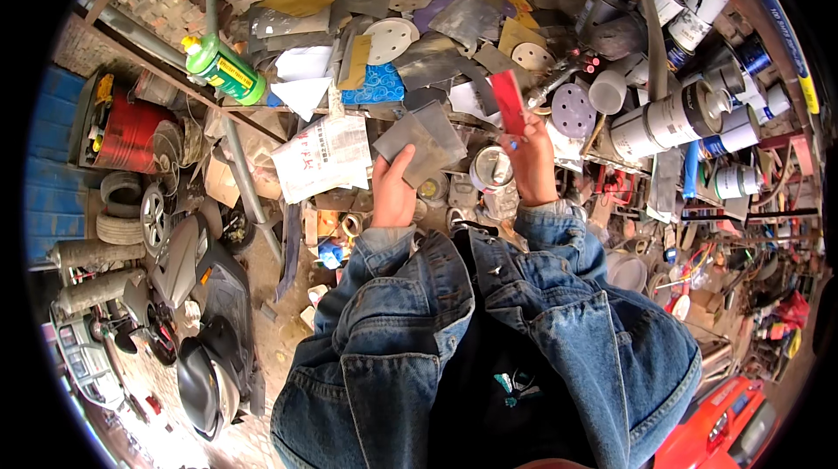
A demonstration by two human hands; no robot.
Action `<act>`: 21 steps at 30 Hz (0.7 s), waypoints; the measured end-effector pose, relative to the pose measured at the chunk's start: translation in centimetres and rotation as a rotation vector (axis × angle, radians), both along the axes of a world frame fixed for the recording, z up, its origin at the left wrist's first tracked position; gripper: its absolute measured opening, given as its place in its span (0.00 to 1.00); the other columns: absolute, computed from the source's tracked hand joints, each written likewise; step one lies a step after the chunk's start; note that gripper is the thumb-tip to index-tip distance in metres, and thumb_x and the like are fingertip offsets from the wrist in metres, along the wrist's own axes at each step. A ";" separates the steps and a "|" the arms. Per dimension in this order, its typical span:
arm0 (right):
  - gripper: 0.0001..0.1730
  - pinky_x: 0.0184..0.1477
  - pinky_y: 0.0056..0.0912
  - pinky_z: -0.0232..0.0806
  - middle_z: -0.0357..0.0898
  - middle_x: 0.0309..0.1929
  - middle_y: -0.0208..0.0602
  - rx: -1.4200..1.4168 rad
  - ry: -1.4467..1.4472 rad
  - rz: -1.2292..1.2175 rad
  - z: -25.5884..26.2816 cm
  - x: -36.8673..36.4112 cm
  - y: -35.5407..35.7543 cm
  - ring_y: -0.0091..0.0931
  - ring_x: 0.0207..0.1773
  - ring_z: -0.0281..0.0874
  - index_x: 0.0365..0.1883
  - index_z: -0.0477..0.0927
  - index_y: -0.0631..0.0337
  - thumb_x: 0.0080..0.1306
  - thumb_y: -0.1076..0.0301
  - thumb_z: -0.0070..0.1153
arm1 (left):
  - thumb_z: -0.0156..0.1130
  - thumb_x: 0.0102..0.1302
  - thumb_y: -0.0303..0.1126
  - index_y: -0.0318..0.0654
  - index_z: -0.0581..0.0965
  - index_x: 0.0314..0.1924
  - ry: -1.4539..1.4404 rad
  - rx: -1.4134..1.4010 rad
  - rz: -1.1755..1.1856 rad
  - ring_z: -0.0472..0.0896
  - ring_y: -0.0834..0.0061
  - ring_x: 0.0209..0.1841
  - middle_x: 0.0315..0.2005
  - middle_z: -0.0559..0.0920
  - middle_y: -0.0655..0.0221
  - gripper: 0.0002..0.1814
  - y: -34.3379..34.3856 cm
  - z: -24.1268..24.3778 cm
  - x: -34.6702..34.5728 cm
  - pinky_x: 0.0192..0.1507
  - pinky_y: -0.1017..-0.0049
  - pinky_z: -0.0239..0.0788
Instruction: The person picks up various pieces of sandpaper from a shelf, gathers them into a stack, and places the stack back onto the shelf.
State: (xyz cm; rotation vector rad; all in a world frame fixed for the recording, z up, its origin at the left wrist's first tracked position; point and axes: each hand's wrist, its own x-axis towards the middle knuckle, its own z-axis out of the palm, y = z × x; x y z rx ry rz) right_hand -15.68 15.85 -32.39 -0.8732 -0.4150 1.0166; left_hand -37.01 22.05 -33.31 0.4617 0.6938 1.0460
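Observation:
My left hand [395, 189] grips grey sandpaper sheets [422, 145] that overlap at an angle, its thumb lying on top of them. To the right, my right hand [533, 161] holds a flat red block [508, 101] upright between thumb and fingers; the block's material cannot be told. Beyond both hands, a shelf holds a pile of worn sandpaper sheets [429, 57] and round sanding discs with holes [391, 40]. A folded newspaper [324, 158] hangs over the shelf edge beside my left hand. An open round can [491, 168] stands below, between the hands.
A green bottle with a yellow cap [224, 71] leans at the shelf's left end. Paint cans [661, 121] crowd the right side, near a white plastic cup [607, 92]. A metal pole [252, 187] slants down at left, near a parked scooter [213, 338]. Something red [713, 426] is at lower right.

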 end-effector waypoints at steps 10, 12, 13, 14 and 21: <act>0.44 0.64 0.44 0.58 0.63 0.60 0.47 -0.060 -1.390 -0.484 1.5 -2.1 -0.6 0.43 0.63 0.61 0.59 0.65 0.61 0.43 0.70 0.72 | 0.58 0.68 0.27 0.33 0.71 0.58 0.011 0.017 0.001 0.76 0.71 0.54 0.53 0.77 0.65 0.19 -0.2 -0.4 0.6 0.55 0.70 0.70; 0.43 0.64 0.44 0.58 0.63 0.60 0.48 -0.070 -1.374 -0.471 1.3 -2.1 -0.8 0.43 0.63 0.61 0.58 0.65 0.61 0.43 0.69 0.72 | 0.58 0.68 0.27 0.33 0.71 0.58 0.026 0.010 0.010 0.76 0.71 0.54 0.53 0.77 0.66 0.19 -0.3 -0.5 0.8 0.55 0.70 0.69; 0.43 0.64 0.44 0.58 0.63 0.60 0.48 -0.053 -1.391 -0.441 1.3 -2.2 -0.9 0.43 0.63 0.61 0.58 0.65 0.61 0.43 0.69 0.72 | 0.58 0.68 0.27 0.33 0.71 0.58 0.038 0.009 0.016 0.76 0.72 0.54 0.53 0.77 0.66 0.19 -0.3 -0.5 1.0 0.55 0.70 0.69; 0.43 0.64 0.44 0.58 0.63 0.60 0.48 -0.036 -1.408 -0.411 1.4 -2.5 -0.9 0.44 0.63 0.61 0.58 0.66 0.61 0.43 0.68 0.73 | 0.58 0.68 0.27 0.33 0.71 0.58 0.050 0.008 0.022 0.76 0.72 0.54 0.53 0.77 0.66 0.19 -0.4 -0.6 1.1 0.55 0.70 0.69; 0.33 0.61 0.42 0.60 0.64 0.58 0.46 0.116 -1.256 -0.103 0.1 -6.6 -0.6 0.43 0.61 0.61 0.52 0.71 0.59 0.47 0.66 0.71 | 0.51 0.70 0.25 0.32 0.67 0.62 0.032 0.134 -0.036 0.74 0.68 0.57 0.58 0.74 0.63 0.20 -0.8 -1.2 1.6 0.58 0.68 0.67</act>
